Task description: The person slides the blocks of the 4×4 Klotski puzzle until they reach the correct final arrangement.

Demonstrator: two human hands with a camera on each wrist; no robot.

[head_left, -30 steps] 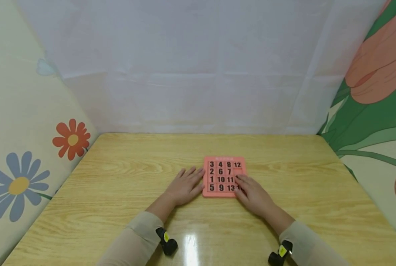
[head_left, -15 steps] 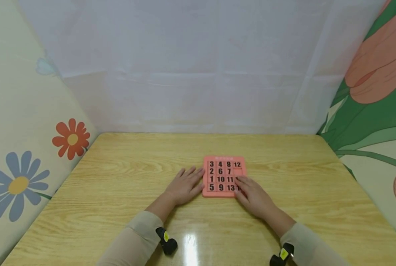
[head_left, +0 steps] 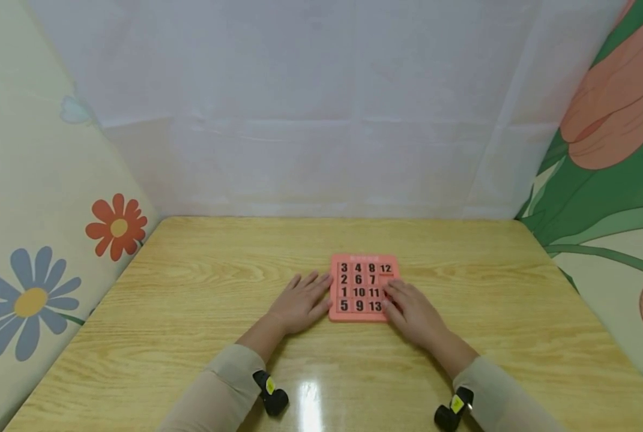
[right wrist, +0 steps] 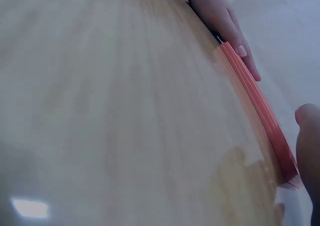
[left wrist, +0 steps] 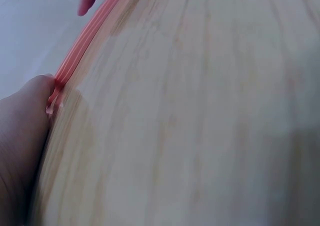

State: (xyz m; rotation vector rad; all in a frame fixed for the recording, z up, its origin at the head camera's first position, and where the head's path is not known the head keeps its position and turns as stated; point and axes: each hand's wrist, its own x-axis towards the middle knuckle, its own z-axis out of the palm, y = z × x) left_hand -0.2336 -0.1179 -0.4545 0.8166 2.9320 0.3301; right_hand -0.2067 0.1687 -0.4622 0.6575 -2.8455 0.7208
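The straight, slightly spread fingers (head_left: 319,287) of the left hand (head_left: 294,306) rest against the left edge of a pink number puzzle (head_left: 358,292), while those of the right hand (head_left: 417,317), mostly together with the thumb apart, cover its lower right tiles; whether they press one is hard to tell. The puzzle lies flat on the wooden counter (head_left: 191,258), before a white sheet (head_left: 299,120).

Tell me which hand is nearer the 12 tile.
Right hand: over the right side of the board, just below the 12 tile. Left hand: at the board's left edge.
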